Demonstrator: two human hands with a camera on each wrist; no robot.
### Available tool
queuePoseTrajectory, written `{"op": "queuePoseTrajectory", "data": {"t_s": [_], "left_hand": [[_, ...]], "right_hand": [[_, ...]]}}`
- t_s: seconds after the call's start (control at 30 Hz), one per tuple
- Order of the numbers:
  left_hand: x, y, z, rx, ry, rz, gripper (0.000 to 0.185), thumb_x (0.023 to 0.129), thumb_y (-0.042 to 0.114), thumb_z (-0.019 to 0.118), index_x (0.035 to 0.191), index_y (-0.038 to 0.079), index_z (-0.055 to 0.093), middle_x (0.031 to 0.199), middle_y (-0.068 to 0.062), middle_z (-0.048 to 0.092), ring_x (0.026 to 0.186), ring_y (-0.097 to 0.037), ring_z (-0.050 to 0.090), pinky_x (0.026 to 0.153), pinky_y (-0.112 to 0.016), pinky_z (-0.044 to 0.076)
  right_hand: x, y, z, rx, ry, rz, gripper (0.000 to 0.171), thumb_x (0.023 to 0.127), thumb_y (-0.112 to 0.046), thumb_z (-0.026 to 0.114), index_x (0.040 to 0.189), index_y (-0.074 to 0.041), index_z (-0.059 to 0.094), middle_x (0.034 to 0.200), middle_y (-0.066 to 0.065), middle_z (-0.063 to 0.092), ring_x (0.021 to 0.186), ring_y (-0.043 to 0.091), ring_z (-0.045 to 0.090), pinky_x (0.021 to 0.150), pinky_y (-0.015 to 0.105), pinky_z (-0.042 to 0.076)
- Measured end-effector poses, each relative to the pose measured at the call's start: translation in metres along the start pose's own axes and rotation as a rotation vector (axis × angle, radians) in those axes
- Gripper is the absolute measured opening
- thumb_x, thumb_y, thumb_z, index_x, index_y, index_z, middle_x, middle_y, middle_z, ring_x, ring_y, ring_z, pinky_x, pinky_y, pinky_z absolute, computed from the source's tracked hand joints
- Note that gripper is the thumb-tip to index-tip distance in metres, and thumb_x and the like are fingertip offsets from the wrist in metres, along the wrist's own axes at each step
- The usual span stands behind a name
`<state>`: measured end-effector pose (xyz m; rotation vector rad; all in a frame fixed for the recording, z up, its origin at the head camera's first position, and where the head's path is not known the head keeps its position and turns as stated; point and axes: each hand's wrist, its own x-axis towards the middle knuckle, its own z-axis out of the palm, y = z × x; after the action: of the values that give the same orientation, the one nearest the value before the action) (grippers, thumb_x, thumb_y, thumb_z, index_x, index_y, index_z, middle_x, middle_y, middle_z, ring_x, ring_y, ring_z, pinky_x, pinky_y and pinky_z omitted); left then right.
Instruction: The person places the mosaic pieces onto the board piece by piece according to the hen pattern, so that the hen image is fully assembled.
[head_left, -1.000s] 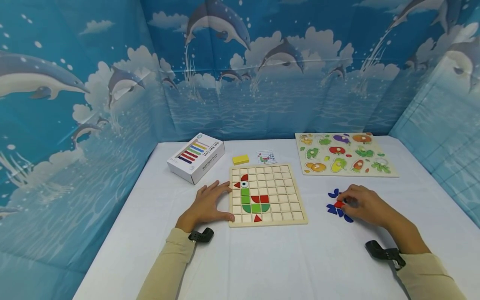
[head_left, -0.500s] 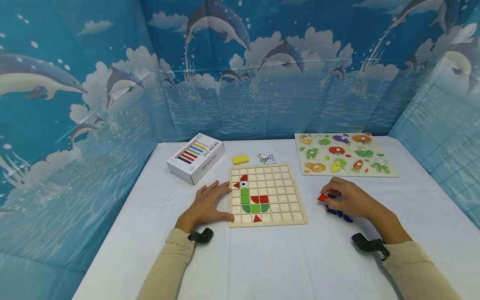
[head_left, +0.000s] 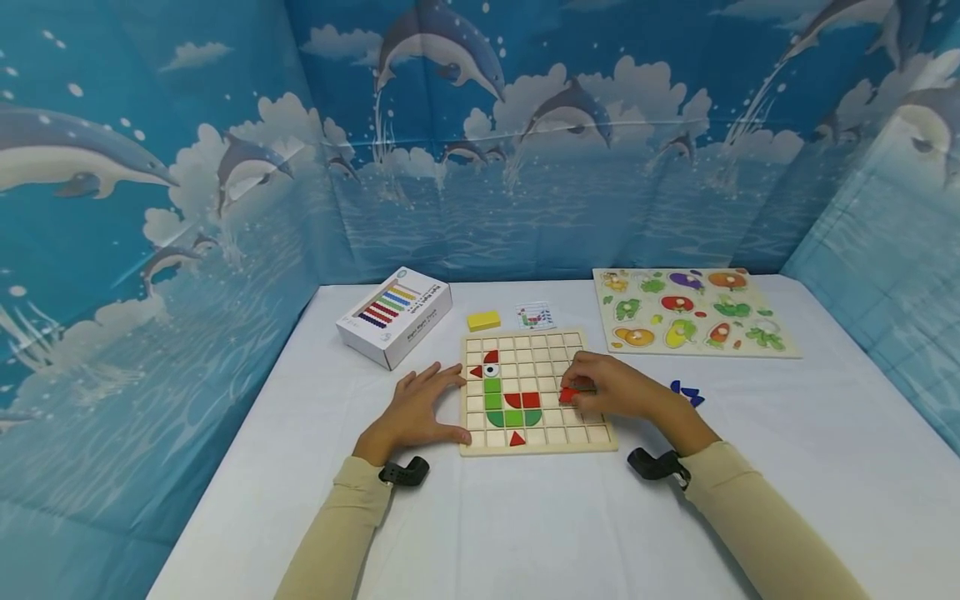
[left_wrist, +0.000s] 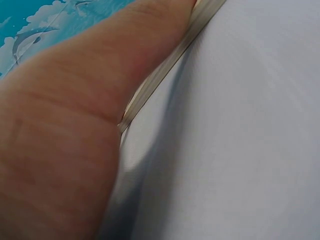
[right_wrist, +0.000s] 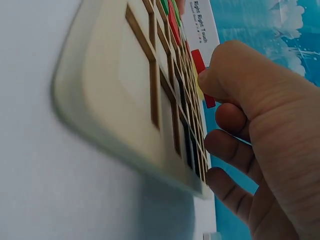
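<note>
- The right hand (head_left: 611,390) pinches a red piece (head_left: 568,394) over the right half of the wooden grid board (head_left: 536,446).
- The left hand (head_left: 415,410) lies flat, fingers relaxed, against the board's left edge.
- Blue pieces (head_left: 686,392) lie on the bench (head_left: 525,525) just right of the board.

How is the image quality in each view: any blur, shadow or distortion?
Head view: evenly lit and sharp, backdrop bowed at the edges. Left wrist view: left hand fills the frame, blurred, shadow beside the board. Right wrist view: near board edge soft, right hand sharper.
</note>
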<state>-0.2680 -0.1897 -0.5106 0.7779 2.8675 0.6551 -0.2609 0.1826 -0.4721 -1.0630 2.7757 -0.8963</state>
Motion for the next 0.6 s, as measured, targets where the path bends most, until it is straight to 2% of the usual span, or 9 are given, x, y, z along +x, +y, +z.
{"op": "queuePoseTrajectory", "data": {"t_s": [0.13,0.33,0.6], "left_hand": [[0.001,-0.001,0.000,0.008,0.002,0.000,0.095,0.065,0.078,0.077,0.143,0.031,0.051,0.163,0.010,0.030,0.153,-0.023,0.012,0.120,-0.054,0.005],[0.001,-0.001,0.001,0.000,0.006,0.006,0.095,0.065,0.078,0.078,0.143,0.031,0.051,0.163,0.010,0.031,0.153,-0.024,0.012,0.120,-0.055,0.004],[0.001,-0.002,0.001,-0.006,0.008,0.007,0.095,0.064,0.078,0.078,0.143,0.031,0.051,0.163,0.009,0.031,0.153,-0.024,0.012,0.120,-0.055,0.005]], "right_hand": [[0.011,-0.003,0.008,0.016,-0.024,0.005,0.023,0.083,-0.008,0.077,0.105,-0.015,0.073,0.096,-0.007,0.059,0.085,0.012,0.053,0.073,0.027,0.050],[0.019,-0.003,0.015,-0.014,-0.072,0.026,0.025,0.084,-0.007,0.076,0.105,-0.018,0.073,0.094,-0.008,0.057,0.086,0.012,0.052,0.074,0.028,0.048],[0.024,-0.005,0.014,-0.007,-0.117,0.010,0.027,0.086,-0.006,0.074,0.110,-0.019,0.075,0.104,-0.007,0.063,0.094,0.014,0.054,0.087,0.036,0.051]]}}
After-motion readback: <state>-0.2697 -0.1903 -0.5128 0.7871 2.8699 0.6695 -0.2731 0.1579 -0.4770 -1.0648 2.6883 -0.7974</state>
